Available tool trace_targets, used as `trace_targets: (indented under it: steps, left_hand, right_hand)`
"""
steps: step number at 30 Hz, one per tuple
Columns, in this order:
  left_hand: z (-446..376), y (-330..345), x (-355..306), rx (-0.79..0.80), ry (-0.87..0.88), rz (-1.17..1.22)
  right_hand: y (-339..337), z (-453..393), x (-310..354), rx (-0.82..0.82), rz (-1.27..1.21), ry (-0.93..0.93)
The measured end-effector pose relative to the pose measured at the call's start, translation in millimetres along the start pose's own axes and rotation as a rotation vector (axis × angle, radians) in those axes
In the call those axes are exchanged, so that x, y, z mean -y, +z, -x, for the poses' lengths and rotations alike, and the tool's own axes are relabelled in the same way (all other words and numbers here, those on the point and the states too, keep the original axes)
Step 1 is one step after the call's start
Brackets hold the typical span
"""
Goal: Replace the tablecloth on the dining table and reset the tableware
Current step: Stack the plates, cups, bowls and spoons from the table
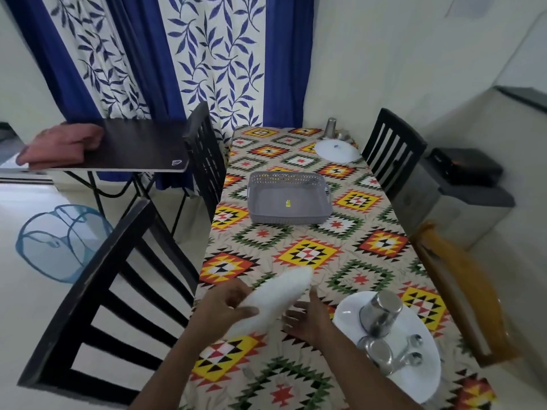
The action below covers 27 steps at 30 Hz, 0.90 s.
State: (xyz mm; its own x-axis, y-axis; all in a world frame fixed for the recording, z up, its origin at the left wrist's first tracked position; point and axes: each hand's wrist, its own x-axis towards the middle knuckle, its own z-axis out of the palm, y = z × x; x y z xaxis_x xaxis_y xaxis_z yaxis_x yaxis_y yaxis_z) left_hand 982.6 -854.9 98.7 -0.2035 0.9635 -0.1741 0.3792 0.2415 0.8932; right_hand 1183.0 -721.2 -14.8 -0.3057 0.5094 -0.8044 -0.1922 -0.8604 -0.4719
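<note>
A white round plate (276,300), blurred and tilted on edge, is held in the grip of the left hand (228,303), whose thumb and fingers curl round its lower rim just above the near end of the surface. The right hand (307,319) is beside it with fingers spread and straight, its grip wide and holding nothing, its fingertips near the plate's edge. Under both lies the patterned tablecloth of red, yellow, green and black diamonds (307,253), covering the surface. To the right, a second white plate (420,377) carries an overturned steel tumbler (380,312), small steel bowls (377,353) and spoons (413,350). Farther off sits an empty grey perforated plastic basket (288,198), and at the far end another white plate (336,150) with a steel tumbler (330,127) behind it.
</note>
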Motion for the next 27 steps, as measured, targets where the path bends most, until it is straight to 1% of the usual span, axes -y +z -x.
trace_targets:
  steps: [2,3,5,7,9,11,13,14,16,18,19,20,22,24,25,26,27]
  left_hand:
    - [6.0,11.8,-3.8,0.008,0.103,-0.201]
    - [7.9,13.7,-2.6,-0.022,0.138,-0.275]
    - [15.4,18.2,7.5,-0.050,0.201,-0.322]
    - [24.4,28.0,25.7,-0.032,0.219,-0.306]
    - [29.6,35.9,49.7,-0.018,0.190,-0.257]
    - [34.8,45.0,74.5,-0.001,0.162,-0.259]
    - [38.0,53.2,99.0,-0.041,0.263,-0.314]
    - [40.6,55.9,107.5,-0.053,0.297,-0.367]
    - [46.6,61.4,125.2,-0.058,0.374,-0.505]
    - [52.2,67.3,138.7,0.052,0.475,-0.656]
    - [53.3,70.5,145.2,0.129,0.509,-0.737]
    - [54.0,72.5,147.8,0.206,0.514,-0.809]
    - [53.7,73.6,154.9,0.282,0.564,-0.881]
    - [53.0,76.0,156.6,0.312,0.632,-0.899]
    - [53.1,77.9,159.7,0.311,0.654,-0.900]
    - [52.1,73.4,161.3,0.324,0.625,-0.905]
    - [49.1,82.1,163.2,0.327,0.595,-0.888]
  right_hand:
    - [-18.2,-1.2,3.4,0.096,-0.249,0.062]
    - [-21.9,5.2,6.4,0.135,-0.309,0.072]
    - [-28.9,19.8,7.0,0.211,-0.312,0.045]
    - [-43.9,25.4,4.0,0.218,-0.227,0.005]
    - [-60.4,22.7,-6.1,0.174,-0.072,0.004]
    - [-74.4,18.3,-16.0,0.062,0.069,0.042]
    - [-81.8,16.1,-26.5,-0.053,0.280,0.058]
    - [-85.5,11.9,-32.2,-0.086,0.410,0.058]
    - [-88.3,13.5,-42.7,-0.125,0.787,-0.020]
    - [-92.7,13.0,-53.6,-0.169,1.163,-0.129]
    - [-95.2,14.1,-58.3,-0.213,1.294,-0.154]
    - [-96.5,16.7,-62.0,-0.266,1.382,-0.171]
    - [-97.5,23.1,-67.1,-0.356,1.530,-0.234]
    - [-102.6,36.1,-68.2,-0.348,1.609,-0.308]
    - [-107.7,44.8,-68.7,-0.317,1.617,-0.330]
    - [-110.4,51.9,-68.5,-0.296,1.622,-0.348]
    - [-128.6,57.8,-64.6,-0.285,1.634,-0.332]
